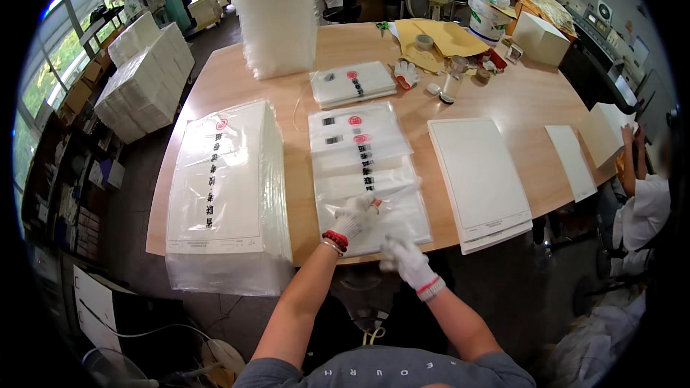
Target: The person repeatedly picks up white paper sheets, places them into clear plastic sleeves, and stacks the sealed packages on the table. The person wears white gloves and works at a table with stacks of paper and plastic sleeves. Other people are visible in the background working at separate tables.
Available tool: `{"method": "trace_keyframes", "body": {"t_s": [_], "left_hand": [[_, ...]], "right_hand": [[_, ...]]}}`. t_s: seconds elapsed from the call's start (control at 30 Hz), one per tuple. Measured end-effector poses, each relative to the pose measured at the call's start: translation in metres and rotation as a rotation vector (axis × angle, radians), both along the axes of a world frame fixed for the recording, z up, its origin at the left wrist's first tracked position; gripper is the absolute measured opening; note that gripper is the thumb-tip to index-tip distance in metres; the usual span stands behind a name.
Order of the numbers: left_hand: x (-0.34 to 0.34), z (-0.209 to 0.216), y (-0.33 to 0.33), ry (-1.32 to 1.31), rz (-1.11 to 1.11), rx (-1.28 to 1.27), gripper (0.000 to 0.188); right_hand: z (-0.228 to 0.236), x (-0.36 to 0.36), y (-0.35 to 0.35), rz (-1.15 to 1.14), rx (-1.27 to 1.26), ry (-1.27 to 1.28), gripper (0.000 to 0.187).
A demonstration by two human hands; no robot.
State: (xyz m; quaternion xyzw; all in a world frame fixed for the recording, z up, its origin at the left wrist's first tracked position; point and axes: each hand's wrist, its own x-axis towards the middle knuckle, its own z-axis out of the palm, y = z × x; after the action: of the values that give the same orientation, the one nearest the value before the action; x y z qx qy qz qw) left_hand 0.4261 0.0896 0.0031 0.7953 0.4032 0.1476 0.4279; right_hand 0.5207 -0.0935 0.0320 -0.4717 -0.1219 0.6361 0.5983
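My left hand (353, 217), in a white knit glove with a bare fingertip showing, rests on a clear plastic bag (392, 208) at the front middle of the table. Its fingers reach out across the film. This bag lies over a stack of printed plastic bags (345, 154) with red marks and black lettering. By the table's front edge, right of the bag, is my gloved right hand (408, 264); motion smears its fingers, and I see nothing clearly held in it. Left of the bags stands a tall pile of filled, clear-wrapped paper packs (219, 187).
A stack of white sheets (480, 176) lies at the right, with a narrower sheet stack (570, 162) beyond. Behind the bags are another bag stack (352, 85), a spare glove (407, 75) and a tall white pile (273, 21). A person (640, 201) works at the far right.
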Motion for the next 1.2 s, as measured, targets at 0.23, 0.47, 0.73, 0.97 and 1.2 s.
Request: {"method": "trace_keyframes", "body": {"t_s": [0.23, 0.47, 0.73, 0.97, 1.2], "left_hand": [[-0.017, -0.003, 0.026, -0.691, 0.289, -0.313, 0.012], [0.013, 0.073, 0.012, -0.595, 0.333, -0.513, 0.016], [0.001, 0.165, -0.023, -0.467, 0.033, -0.199, 0.035], [-0.031, 0.127, -0.056, -0.037, -0.02, 0.54, 0.061], [-0.042, 0.147, -0.106, -0.199, 0.236, 0.973, 0.069]], "right_hand": [[0.037, 0.024, 0.072, 0.056, -0.27, -0.859, 0.027], [0.016, 0.024, 0.04, -0.485, 0.55, -1.659, 0.02], [-0.06, 0.004, 0.131, 0.021, 0.238, -2.122, 0.024], [0.063, 0.022, -0.029, 0.284, 0.488, -0.91, 0.023], [0.034, 0.157, -0.072, 0.085, -0.042, -2.145, 0.062]]}}
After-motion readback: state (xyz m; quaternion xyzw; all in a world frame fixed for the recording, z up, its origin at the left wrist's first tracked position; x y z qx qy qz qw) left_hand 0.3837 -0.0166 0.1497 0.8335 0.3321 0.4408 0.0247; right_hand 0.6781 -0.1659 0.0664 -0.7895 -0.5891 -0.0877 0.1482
